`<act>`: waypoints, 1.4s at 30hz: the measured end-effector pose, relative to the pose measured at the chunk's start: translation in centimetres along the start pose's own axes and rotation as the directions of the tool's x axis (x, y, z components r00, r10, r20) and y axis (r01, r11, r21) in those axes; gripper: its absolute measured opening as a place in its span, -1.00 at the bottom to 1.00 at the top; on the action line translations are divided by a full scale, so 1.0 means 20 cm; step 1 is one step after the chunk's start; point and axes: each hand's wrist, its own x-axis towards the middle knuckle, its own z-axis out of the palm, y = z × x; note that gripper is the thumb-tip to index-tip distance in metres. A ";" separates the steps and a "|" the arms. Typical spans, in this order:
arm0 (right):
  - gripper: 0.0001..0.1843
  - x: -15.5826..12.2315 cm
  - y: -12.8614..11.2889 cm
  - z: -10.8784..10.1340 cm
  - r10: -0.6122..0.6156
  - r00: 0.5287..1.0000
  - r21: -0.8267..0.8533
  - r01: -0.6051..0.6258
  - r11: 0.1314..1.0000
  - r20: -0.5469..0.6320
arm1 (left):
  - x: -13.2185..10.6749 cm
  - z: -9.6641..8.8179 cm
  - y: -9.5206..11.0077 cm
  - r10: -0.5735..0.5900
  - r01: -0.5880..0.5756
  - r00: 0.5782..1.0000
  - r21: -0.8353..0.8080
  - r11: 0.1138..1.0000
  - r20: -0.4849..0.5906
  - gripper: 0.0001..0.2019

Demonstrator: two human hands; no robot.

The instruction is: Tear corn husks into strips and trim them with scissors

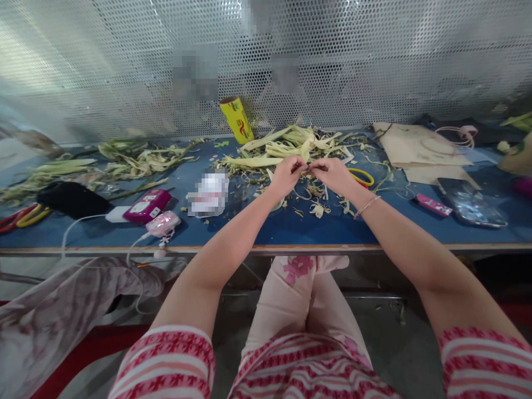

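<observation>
My left hand (286, 174) and my right hand (332, 173) meet above the blue table (299, 224), fingertips pinched together on a small thin strip of pale leaf (306, 166). Just beyond them lies a pile of yellow-green leaf strips (286, 147). Short trimmed scraps (318, 208) are scattered on the table under and in front of my hands. A thin bracelet circles my right wrist.
Yellow-handled scissors (362, 177) lie right of my hands. A yellow roll (236, 119) stands at the back by the perforated metal screen (124, 66). More leaves (124, 160), a black pouch (70, 198), pink devices (146, 206) sit left; cardboard (415, 147) and a phone (471, 202) right.
</observation>
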 end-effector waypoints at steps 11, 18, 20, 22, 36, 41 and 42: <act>-0.80 0.00 0.00 -0.01 -0.004 0.996 0.030 0.006 1.000 -0.085 | 0.00 -0.01 0.02 -0.007 0.008 1.000 0.014 1.000 -0.025 -0.92; -0.94 0.00 0.01 0.01 -0.089 0.990 -0.076 0.080 0.994 -0.110 | -0.02 0.00 0.06 0.025 -0.017 0.998 0.143 0.990 -0.054 -0.86; -0.95 0.00 0.01 0.02 -0.103 0.989 -0.100 0.092 0.991 -0.106 | -0.03 0.01 0.07 0.034 -0.025 0.998 0.156 0.987 -0.058 -0.86; -0.94 0.00 0.02 0.02 -0.109 0.989 -0.112 0.098 0.989 -0.100 | -0.03 0.01 0.08 0.040 -0.030 0.998 0.162 0.986 -0.055 -0.85; -0.86 0.03 0.05 0.01 -0.022 1.000 -0.011 0.022 1.000 -0.020 | -0.02 0.01 0.07 0.090 -0.086 0.996 0.196 0.977 -0.012 -0.84; -0.85 0.04 0.07 0.01 0.064 0.994 0.169 -0.078 0.983 0.086 | -0.02 0.01 0.09 0.045 -0.040 0.999 0.202 0.979 -0.021 -0.82; -0.85 0.04 0.07 0.01 0.077 0.992 0.200 -0.095 0.975 0.099 | -0.02 0.01 0.10 0.039 -0.034 0.999 0.199 0.979 -0.019 -0.82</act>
